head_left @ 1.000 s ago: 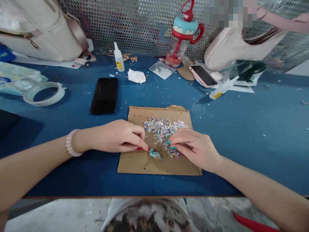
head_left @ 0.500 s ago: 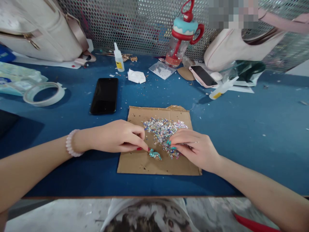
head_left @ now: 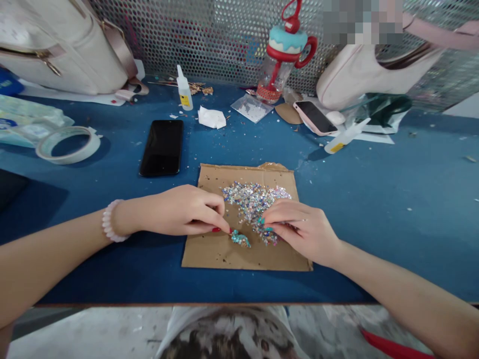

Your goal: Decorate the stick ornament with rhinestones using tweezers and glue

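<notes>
My left hand (head_left: 190, 212) pinches one end of a small turquoise rhinestone-covered ornament (head_left: 240, 239) between thumb and forefinger. The ornament is held low over a cardboard sheet (head_left: 209, 257), and its shape is too small to make out fully. Across the middle of the cardboard spreads a pile of loose rhinestones (head_left: 249, 197), silver, blue and pinkish. My right hand (head_left: 305, 227), with turquoise nails, has its fingertips closed together at the lower right part of the pile. Whatever may be between those fingertips is too small to see.
Left of the cardboard lies a black phone (head_left: 162, 148), with a tape roll (head_left: 69, 145) farther left. Behind stand a glue bottle (head_left: 184, 92) and a red-handled cup (head_left: 277, 62). A second glue bottle (head_left: 346, 137) leans near a pink-cased phone (head_left: 316, 118). Bags flank the mesh panel.
</notes>
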The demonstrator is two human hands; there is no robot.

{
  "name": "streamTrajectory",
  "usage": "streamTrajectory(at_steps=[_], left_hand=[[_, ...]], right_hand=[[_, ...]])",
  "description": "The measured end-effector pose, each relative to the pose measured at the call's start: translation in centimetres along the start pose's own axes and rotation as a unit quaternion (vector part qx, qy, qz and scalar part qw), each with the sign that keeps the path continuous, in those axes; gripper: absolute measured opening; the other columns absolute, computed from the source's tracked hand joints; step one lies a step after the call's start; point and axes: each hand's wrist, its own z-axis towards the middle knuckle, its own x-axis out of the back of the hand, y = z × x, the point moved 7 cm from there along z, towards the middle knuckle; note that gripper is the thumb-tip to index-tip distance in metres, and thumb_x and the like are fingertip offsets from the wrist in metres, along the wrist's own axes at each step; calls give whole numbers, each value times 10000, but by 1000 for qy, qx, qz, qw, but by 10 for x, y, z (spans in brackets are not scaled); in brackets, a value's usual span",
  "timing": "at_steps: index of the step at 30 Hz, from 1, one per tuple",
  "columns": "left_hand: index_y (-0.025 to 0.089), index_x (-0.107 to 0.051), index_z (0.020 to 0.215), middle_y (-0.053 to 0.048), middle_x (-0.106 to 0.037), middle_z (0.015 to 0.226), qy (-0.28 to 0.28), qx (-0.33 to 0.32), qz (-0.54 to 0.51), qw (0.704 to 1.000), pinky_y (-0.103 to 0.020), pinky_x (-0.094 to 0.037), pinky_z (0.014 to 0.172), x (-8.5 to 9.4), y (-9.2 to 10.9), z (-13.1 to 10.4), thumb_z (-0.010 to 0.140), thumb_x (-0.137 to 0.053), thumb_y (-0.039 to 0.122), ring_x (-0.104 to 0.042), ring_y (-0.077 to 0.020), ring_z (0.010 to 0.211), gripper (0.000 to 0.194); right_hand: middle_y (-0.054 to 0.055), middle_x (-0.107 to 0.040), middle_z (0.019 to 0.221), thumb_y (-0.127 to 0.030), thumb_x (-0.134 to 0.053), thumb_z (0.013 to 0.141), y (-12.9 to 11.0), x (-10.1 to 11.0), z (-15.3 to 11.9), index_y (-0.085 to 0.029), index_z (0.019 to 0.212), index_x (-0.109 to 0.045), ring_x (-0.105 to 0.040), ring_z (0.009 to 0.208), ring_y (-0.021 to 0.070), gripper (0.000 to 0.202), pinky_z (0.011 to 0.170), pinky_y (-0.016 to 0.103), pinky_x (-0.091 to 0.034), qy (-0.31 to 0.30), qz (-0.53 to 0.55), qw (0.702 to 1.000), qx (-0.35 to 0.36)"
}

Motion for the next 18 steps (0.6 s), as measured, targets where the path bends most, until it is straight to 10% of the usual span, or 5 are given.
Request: streamTrajectory(at_steps=[18], left_hand=[[319, -604, 1198, -1, -596, 978, 9, -4, 4, 1000, -228, -354, 621, 1, 1, 0, 956, -464, 189, -547, -92, 738, 308]], right_hand=[[26, -721, 773, -131, -534, 923, 0, 1, 1, -179, 850, -644, -678, 761, 151, 140, 732, 306, -579, -2, -6, 1000, -1]])
